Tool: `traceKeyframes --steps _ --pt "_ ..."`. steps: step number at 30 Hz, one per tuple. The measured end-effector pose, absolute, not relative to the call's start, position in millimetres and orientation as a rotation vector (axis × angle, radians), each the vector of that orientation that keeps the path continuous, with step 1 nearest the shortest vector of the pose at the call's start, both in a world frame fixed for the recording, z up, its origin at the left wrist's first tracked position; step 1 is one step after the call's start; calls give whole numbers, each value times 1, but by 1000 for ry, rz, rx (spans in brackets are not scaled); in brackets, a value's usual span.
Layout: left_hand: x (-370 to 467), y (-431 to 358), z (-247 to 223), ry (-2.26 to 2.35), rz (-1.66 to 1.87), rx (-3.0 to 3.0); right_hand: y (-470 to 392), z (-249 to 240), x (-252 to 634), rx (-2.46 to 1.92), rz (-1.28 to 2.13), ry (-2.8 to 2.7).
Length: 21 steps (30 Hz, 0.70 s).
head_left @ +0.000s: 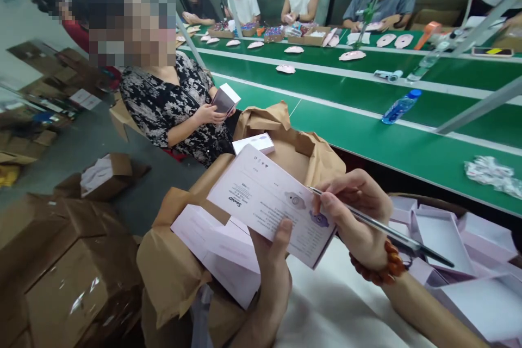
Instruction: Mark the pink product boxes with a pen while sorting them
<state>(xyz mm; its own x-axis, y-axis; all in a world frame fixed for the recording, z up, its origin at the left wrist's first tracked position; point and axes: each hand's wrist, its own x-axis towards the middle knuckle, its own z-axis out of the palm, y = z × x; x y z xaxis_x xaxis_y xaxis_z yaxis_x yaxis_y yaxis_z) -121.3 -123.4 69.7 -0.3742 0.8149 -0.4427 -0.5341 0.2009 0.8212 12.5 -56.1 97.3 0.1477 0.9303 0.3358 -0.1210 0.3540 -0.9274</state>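
Observation:
A flat pale lilac box (pixel 261 201), printed with small text and two mask-shaped pictures, is tilted in front of me. My left hand (pixel 273 272) grips its near edge, thumb on the printed face and the other fingers hidden beneath. In my right hand (pixel 359 212) is a slim silver pen-like tool (pixel 391 224), pinched between thumb and fingers. Its thin tip lies over the box's far edge, and whether it touches cannot be told. Below the held box, an open brown carton (pixel 175 261) contains several pale boxes (pixel 220 244).
A co-worker (pixel 175 103) at left holds a small box (pixel 225 99). Another open carton (pixel 322 157) lies ahead, a white box (pixel 255 144) at its edge. Open pale box parts (pixel 444 234) pile at right. The green table (pixel 346 114) bears a blue-capped bottle (pixel 402 107).

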Motion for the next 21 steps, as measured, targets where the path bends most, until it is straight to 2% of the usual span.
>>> traceKeyframes --steps 9,21 --pt "-116 -125 80 1293 1444 320 -60 101 11 -1089 687 -1105" --pt "-126 -126 82 1305 1346 425 -56 95 5 -1001 684 -1091"
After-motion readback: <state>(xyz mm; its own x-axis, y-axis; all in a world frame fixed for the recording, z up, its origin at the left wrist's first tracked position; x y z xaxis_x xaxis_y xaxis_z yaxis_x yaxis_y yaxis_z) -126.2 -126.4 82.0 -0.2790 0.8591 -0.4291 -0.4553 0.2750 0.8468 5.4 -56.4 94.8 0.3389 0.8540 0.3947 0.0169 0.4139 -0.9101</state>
